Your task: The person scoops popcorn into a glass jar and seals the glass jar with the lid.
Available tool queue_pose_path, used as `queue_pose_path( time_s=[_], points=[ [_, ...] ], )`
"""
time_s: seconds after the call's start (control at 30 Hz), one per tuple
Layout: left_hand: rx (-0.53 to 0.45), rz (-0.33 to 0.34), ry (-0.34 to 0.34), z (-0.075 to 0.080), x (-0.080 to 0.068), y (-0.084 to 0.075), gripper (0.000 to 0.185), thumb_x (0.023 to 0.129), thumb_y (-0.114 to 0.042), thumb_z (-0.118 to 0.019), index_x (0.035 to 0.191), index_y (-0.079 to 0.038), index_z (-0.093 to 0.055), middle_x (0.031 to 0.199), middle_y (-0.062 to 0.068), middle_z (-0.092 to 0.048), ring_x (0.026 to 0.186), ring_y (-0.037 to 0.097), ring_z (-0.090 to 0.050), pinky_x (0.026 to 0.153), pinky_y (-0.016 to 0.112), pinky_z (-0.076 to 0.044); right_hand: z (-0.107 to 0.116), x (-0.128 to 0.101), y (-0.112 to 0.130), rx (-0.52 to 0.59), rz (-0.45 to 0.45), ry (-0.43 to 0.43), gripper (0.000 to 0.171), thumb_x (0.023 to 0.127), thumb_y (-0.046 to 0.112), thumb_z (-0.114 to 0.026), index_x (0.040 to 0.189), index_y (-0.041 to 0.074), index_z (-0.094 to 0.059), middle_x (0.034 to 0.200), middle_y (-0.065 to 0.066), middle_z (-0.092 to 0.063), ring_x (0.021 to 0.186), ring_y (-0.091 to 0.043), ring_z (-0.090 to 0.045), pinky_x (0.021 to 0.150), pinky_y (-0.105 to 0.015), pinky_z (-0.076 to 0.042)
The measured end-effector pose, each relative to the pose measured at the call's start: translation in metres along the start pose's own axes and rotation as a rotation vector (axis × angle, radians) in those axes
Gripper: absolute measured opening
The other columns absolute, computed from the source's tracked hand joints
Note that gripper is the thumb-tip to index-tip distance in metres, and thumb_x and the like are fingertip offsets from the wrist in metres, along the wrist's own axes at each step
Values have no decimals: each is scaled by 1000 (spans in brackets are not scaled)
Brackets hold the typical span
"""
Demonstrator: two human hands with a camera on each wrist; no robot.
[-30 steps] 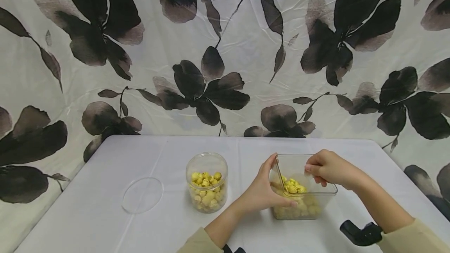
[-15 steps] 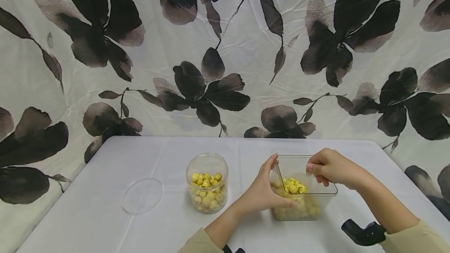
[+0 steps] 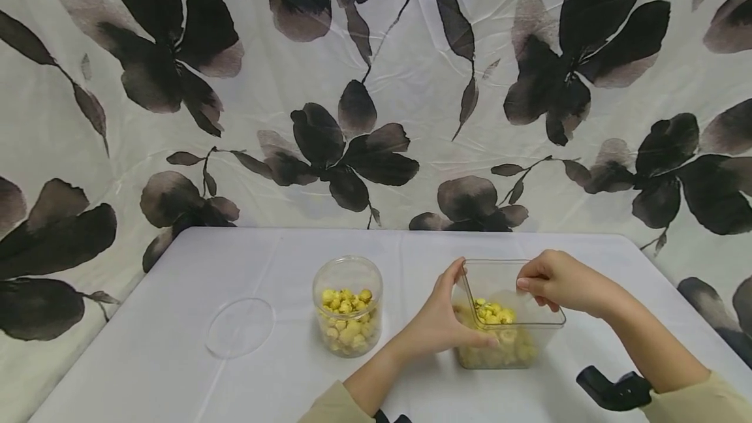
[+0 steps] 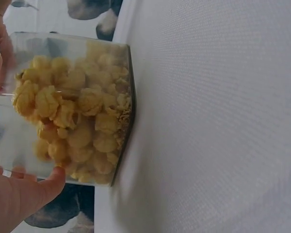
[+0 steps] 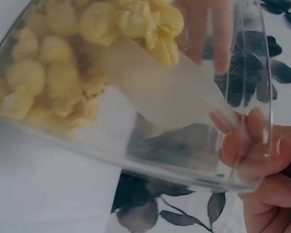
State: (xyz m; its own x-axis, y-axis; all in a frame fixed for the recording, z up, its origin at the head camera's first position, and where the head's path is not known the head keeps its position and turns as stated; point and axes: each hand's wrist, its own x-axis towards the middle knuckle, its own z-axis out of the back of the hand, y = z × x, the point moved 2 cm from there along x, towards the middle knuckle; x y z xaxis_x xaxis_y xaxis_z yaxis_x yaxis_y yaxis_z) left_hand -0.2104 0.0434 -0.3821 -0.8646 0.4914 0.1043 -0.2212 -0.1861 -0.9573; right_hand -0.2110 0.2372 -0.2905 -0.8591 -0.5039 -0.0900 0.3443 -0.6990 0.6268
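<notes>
A square clear container [image 3: 510, 338] of yellow puffed pieces [image 3: 492, 311] stands on the white table [image 3: 176, 371], right of centre. My left hand [image 3: 442, 322] grips its left wall, thumb up at the rim; in the left wrist view a finger [image 4: 24, 196] presses the container [image 4: 63, 111] from below. My right hand [image 3: 555, 284] reaches in over the right rim and pinches a translucent scoop [image 5: 160, 92] that carries a few yellow pieces. The right wrist view shows my fingers [image 5: 245, 145] through the clear wall [image 5: 136, 160].
A round clear jar [image 3: 348, 305] partly filled with the same yellow pieces stands left of the container. Its clear round lid [image 3: 239, 326] lies flat further left. A black wrist mount [image 3: 613, 389] shows at the lower right. A flower-print cloth [image 3: 376, 83] hangs behind the table.
My right hand has shifted slightly to the right and the pieces on the scoop sit a little lower. The left hand, jar and lid have not moved.
</notes>
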Motion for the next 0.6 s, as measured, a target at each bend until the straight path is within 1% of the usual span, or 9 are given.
queue_pose_path(
  time_s=[0.03, 0.1, 0.23, 0.37, 0.43, 0.47, 0.5, 0.57, 0.6],
  points=[
    [2, 0, -1, -1, 0, 0, 117, 61, -27, -88, 148, -31, -10, 146, -4, -22, 135, 13, -22, 106, 42, -27, 0, -1, 0, 10, -10, 0, 22, 91, 2, -54, 71, 4, -62, 53, 5, -43, 42, -7, -41, 43, -24, -38],
    [-4, 1, -6, -1, 0, 0, 117, 61, -27, -88, 148, -31, -10, 146, -4, -23, 134, 13, -23, 106, 43, -26, -2, -1, 0, -1, -1, 0, 23, 91, 3, -55, 69, 4, -61, 53, 6, -42, 42, -7, -41, 44, -24, -38],
    [-8, 4, -15, -1, 0, 0, 117, 61, -26, -88, 148, -31, -10, 145, -4, -24, 134, 13, -24, 106, 43, -26, -4, 1, 2, -70, 56, -3, 25, 90, 4, -57, 66, 7, -59, 53, 8, -42, 42, -5, -41, 44, -24, -38],
    [-5, 2, -11, -2, 0, 0, 117, 60, -26, -88, 148, -31, -11, 145, -5, -24, 134, 13, -24, 106, 43, -26, 0, 0, 1, -218, 180, -11, 17, 87, 1, -60, 74, 10, -66, 63, 9, -54, 53, -2, -46, 49, -24, -43],
    [-5, 3, -10, -2, 0, 0, 117, 60, -26, -89, 148, -31, -11, 145, -5, -24, 134, 14, -24, 106, 44, -26, 2, -1, 0, -261, 237, -5, 17, 85, -1, -62, 75, 11, -67, 64, 11, -55, 56, 0, -46, 51, -22, -43],
    [-6, 4, -10, -2, 0, 0, 117, 60, -26, -89, 148, -31, -11, 145, -5, -24, 134, 14, -24, 106, 44, -26, 3, -1, 0, -268, 264, -2, 17, 85, -2, -62, 74, 11, -66, 63, 13, -54, 56, 1, -44, 50, -22, -42],
    [-6, 5, -10, -2, 0, 0, 117, 60, -26, -89, 148, -32, -11, 145, -5, -24, 134, 14, -24, 106, 44, -26, 2, -1, 0, -252, 276, 7, 20, 85, -2, -61, 71, 12, -65, 61, 14, -51, 54, 2, -42, 49, -21, -40],
    [-7, 6, -11, -3, 0, 0, 118, 60, -26, -89, 148, -32, -11, 145, -4, -24, 134, 15, -24, 106, 44, -26, 1, -2, 0, -203, 255, 25, 24, 86, -2, -60, 67, 12, -62, 56, 15, -44, 50, 2, -37, 46, -20, -36],
    [-4, 5, -11, -3, 0, 0, 117, 60, -26, -89, 148, -31, -11, 145, -4, -24, 134, 15, -24, 106, 44, -26, 0, -2, 0, -172, 222, 34, 26, 87, -2, -59, 65, 11, -60, 54, 15, -40, 48, 1, -34, 45, -20, -33]
  ],
)
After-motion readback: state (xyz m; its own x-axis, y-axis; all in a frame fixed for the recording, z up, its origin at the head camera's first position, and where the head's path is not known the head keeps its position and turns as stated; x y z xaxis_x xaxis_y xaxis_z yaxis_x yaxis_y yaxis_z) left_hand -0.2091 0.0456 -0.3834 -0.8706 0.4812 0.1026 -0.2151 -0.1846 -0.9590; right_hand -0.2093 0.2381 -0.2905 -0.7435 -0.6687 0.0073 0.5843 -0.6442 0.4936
